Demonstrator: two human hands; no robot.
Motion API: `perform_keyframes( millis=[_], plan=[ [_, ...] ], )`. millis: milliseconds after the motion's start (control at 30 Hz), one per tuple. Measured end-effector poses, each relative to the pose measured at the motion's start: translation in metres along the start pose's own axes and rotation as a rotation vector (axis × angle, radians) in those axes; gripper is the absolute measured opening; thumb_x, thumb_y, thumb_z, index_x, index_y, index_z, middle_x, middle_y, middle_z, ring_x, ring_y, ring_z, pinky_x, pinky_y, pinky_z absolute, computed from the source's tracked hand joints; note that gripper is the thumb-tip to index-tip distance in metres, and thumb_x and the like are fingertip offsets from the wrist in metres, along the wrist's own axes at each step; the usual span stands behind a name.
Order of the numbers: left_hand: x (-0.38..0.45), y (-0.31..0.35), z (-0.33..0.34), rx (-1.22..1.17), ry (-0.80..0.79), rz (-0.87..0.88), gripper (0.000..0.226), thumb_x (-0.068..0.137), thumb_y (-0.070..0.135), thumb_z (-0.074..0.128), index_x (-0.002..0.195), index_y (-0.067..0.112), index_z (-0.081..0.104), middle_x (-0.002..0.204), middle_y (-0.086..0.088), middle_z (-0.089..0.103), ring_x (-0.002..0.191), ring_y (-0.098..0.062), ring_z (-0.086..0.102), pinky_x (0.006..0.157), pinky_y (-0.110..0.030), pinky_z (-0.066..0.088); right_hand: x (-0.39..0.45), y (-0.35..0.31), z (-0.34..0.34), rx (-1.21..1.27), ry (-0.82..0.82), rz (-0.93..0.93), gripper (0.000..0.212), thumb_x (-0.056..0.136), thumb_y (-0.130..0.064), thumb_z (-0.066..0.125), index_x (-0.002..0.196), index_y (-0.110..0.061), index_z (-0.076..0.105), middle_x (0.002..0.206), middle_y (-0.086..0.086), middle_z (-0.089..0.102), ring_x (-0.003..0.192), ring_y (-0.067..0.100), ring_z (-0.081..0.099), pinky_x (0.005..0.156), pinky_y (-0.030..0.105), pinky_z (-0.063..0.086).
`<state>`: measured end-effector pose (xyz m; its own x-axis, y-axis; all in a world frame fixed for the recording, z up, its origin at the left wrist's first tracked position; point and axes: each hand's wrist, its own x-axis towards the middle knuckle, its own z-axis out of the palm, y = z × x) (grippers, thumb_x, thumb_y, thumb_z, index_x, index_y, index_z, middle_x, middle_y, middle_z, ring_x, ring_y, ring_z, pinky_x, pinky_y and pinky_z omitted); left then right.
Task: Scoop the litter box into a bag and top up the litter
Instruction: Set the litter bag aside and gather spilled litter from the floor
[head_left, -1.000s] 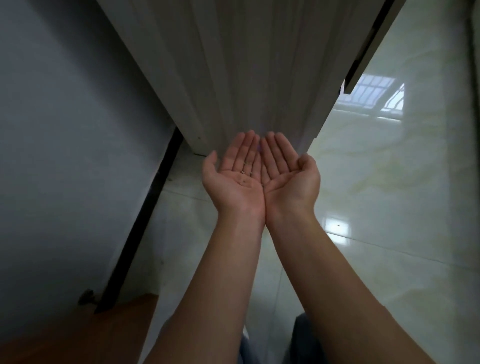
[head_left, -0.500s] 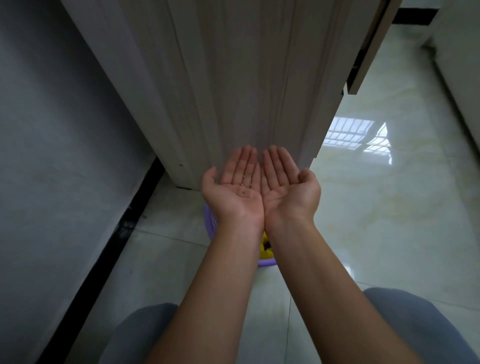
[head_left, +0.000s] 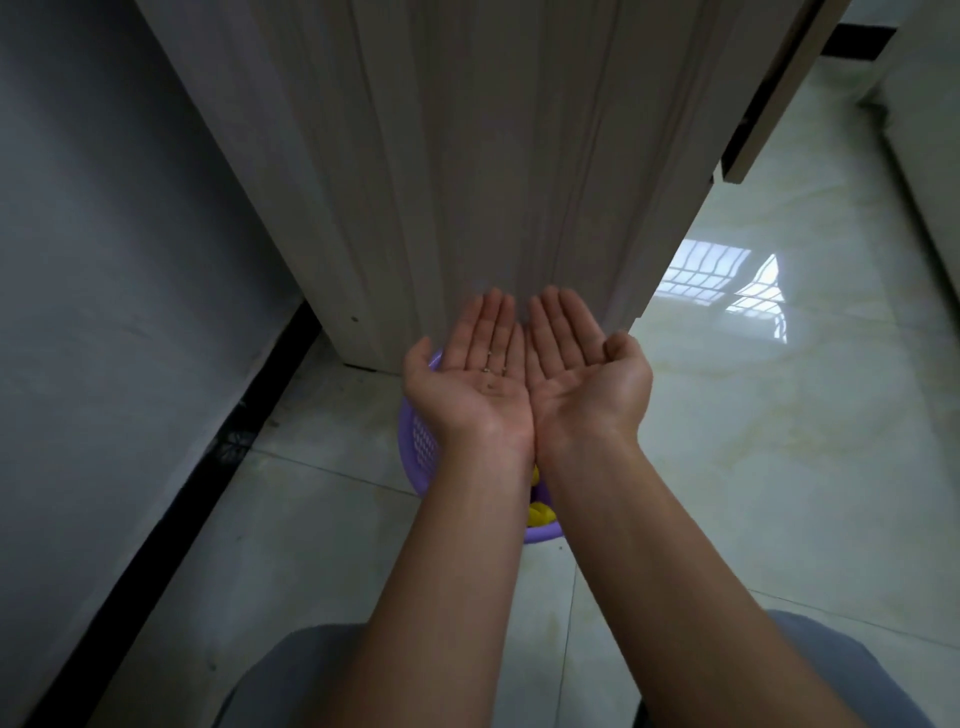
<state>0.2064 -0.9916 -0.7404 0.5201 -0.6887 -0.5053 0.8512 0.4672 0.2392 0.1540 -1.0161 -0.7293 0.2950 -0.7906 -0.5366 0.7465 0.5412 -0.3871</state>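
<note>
From my head view, I hold my left hand (head_left: 470, 384) and right hand (head_left: 582, 374) palm-up, edges pressed together, fingers straight. A few small dark grains (head_left: 491, 376) lie on my left palm. Beneath my wrists, a purple basket (head_left: 418, 441) with something yellow (head_left: 540, 512) inside sits on the tiled floor (head_left: 753, 467), beside the wooden door frame (head_left: 493, 156).

Left hand (head_left: 470, 384) and right hand (head_left: 582, 376), palms up, edges touching, above purple basket (head_left: 418, 441) on tiled floor (head_left: 753, 467).
</note>
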Motion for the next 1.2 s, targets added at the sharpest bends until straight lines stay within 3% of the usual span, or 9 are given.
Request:
perform_keyframes(
  millis=[700, 1200],
  plan=[
    [0.016, -0.003, -0.011, 0.091, -0.042, 0.025, 0.054, 0.096, 0.038, 0.036, 0.107, -0.005, 0.065, 0.107, -0.021, 0.071, 0.108, -0.030, 0.067, 0.105, -0.038, 0.045, 0.024, 0.007, -0.017, 0.068, -0.047, 0.026, 0.051, 0.102, -0.030, 0.027, 0.108, 0.001, 0.066, 0.104, 0.015, 0.073, 0.104, 0.026, 0.069, 0.099, 0.038, 0.050],
    [0.040, -0.008, -0.059, 0.357, 0.098, 0.006, 0.058, 0.097, 0.046, 0.034, 0.111, -0.001, 0.066, 0.118, -0.018, 0.067, 0.117, -0.025, 0.060, 0.110, -0.033, 0.038, 0.049, 0.045, -0.056, -0.098, 0.141, 0.065, 0.050, 0.102, -0.033, 0.031, 0.116, 0.002, 0.063, 0.115, 0.016, 0.068, 0.109, 0.026, 0.064, 0.107, 0.038, 0.044]
  ],
)
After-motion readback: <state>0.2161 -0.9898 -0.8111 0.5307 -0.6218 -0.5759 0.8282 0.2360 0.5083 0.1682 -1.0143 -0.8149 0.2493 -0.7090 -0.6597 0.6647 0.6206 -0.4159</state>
